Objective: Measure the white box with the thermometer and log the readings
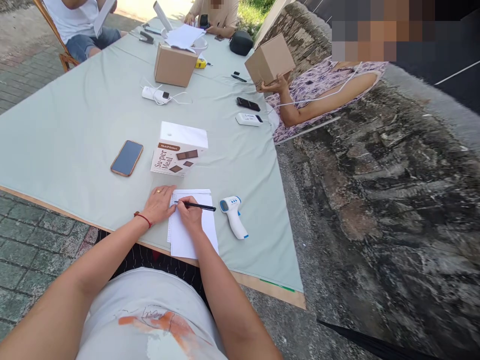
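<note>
My right hand (190,214) is closed around a black pen (202,206), its tip near the upper left of the white paper sheets (195,240). My left hand (159,204) lies flat with fingers stretched out, at the left edge of the sheets and partly on the tablecloth. Just beyond both hands stands a white and brown Super Meal box (179,150). A white and blue infrared thermometer (234,216) rests to the right of the paper. To the left of the box is a smartphone (127,158), screen up.
The table wears a pale green cloth (75,145). Farther back are a cardboard box (174,65) with papers on it, a white device with cables (155,95), a black phone (248,104) and a black case (241,43). At right, a person holds another cardboard box (270,60); two people sit beyond.
</note>
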Action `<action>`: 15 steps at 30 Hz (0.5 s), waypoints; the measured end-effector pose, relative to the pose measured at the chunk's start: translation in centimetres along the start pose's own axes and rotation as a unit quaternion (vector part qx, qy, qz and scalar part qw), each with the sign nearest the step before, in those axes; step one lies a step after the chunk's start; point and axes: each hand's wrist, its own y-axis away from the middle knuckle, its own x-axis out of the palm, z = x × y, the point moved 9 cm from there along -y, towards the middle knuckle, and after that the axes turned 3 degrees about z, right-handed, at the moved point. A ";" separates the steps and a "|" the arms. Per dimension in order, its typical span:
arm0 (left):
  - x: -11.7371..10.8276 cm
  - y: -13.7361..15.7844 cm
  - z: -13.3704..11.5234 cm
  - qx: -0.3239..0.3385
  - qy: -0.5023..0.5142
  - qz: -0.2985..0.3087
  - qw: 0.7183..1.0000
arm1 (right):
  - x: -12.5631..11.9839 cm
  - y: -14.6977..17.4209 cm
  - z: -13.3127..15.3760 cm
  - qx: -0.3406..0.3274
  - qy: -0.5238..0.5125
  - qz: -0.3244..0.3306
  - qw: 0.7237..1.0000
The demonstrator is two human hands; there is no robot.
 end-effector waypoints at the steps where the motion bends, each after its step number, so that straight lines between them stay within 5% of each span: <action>1: 0.0 0.0 0.0 0.002 0.002 -0.002 1.000 | 0.0 0.0 0.0 -0.001 0.001 -0.001 1.000; 15: 0.1 0.0 0.2 -0.002 -0.002 -0.003 1.000 | -0.3 0.0 -0.3 0.008 -0.010 -0.016 1.000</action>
